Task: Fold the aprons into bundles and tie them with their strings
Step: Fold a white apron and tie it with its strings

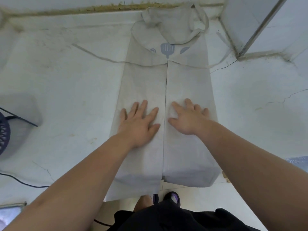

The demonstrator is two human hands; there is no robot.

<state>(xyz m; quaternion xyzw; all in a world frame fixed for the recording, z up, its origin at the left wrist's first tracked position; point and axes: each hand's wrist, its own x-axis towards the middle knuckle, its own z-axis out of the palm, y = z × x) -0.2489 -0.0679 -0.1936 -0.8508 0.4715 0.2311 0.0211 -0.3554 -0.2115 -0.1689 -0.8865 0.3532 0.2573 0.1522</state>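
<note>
Grey apron (186, 84) lies under both hands' fingers (145, 107) (flat).

Worktop (66, 84): pale, stone-like, stained. Hairline crack (283, 99) on its right part.
Back edge: grimy yellow-brown seam (83, 10) where the worktop meets the wall.
Far right corner: white upright panel (260, 22) with a grey edge, standing on the worktop.
Left edge of view: dark perforated round object (3, 132), partly cut off.
Black cable (21, 181) runs across the near left of the worktop.
Below: light floor tiles (183, 192), purple-and-dark slipper (173, 198), black garment (175, 220).
</note>
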